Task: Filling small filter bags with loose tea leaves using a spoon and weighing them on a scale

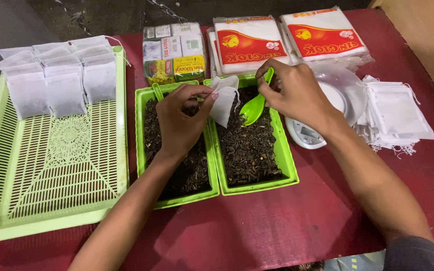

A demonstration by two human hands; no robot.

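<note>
My left hand (181, 119) pinches a small white filter bag (224, 100) by its top edge, holding it above the gap between two green trays. My right hand (293, 89) grips a bright green plastic spoon (255, 105), its bowl tilted down next to the bag's mouth. Below lies the right green tray (286, 159), filled with dark dried tea leaves. The left green tray (140, 131) holds the same dark leaves, and a second green spoon handle (157, 91) sticks up from it behind my left hand.
A large pale green slatted tray (51, 165) at the left carries several filled white bags (59, 75) along its far end. Packets stand at the back (174, 52) (287, 37). A white scale (307, 131) and a stack of empty bags (398, 113) sit at the right on the red cloth.
</note>
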